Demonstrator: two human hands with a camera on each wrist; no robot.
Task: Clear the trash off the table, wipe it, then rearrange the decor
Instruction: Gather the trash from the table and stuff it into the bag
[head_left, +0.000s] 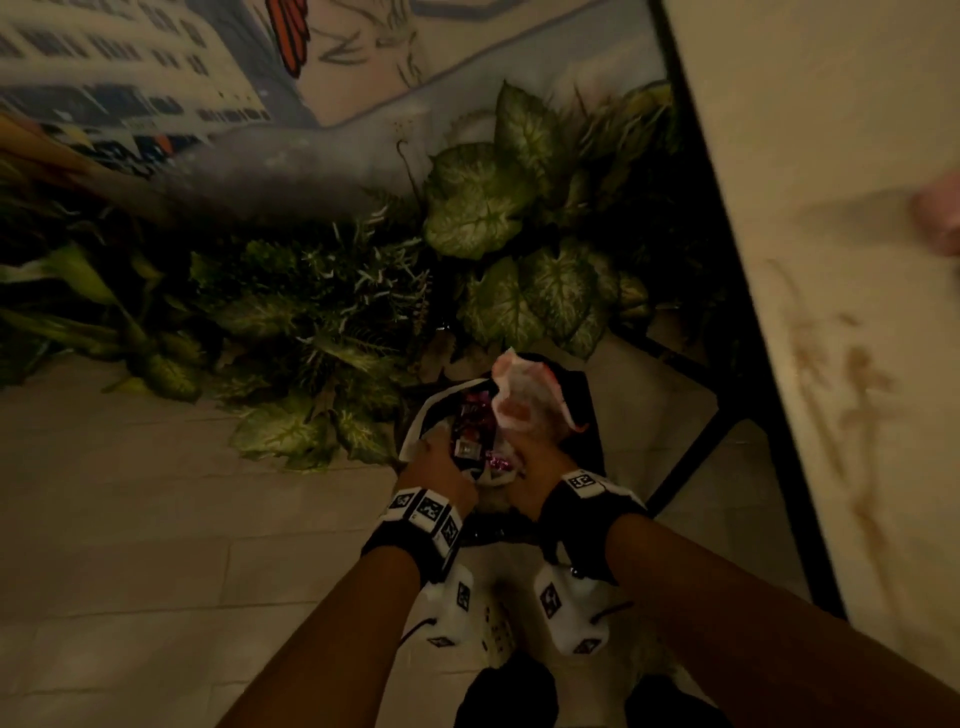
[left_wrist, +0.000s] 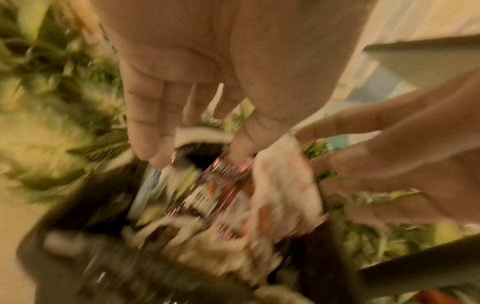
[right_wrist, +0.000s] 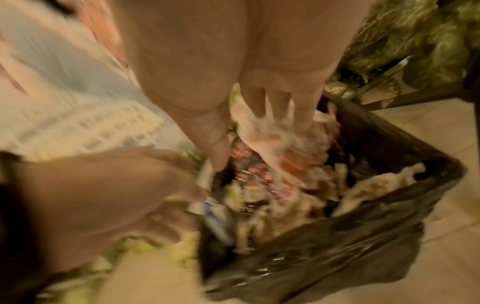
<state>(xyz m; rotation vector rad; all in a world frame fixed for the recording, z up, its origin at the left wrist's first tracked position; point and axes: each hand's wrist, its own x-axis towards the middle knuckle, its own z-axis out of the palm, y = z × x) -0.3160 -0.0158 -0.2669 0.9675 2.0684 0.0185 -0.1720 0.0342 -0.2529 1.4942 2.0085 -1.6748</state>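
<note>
Down on the floor beside the table, both hands were at the mouth of a black trash bag. The left hand reached over the near left rim of the bag; in its wrist view the fingers pointed down, loosely extended and a little apart, the fingertips close to a white scrap at the rim. The blur made it impossible to tell whether it pinched anything. The right hand was at the right side of the opening with a crumpled white wrapper marked with orange. In the right wrist view its fingers pushed straight down into that wrapper, which bunched around the fingertips, and the thumb stood apart to the left. The wrapper lay partly inside the bag and rose above the rim on the far side.

Inside the bag sat a shiny red and silver snack packet, touching the wrapper on its left, among pale crumpled papers. Green variegated plants crowded the floor just behind the bag, below a painted wall. The pale table top carried brown smears, and a blurred pink object lay at its far right edge. Both wrist views were heavily blurred.
</note>
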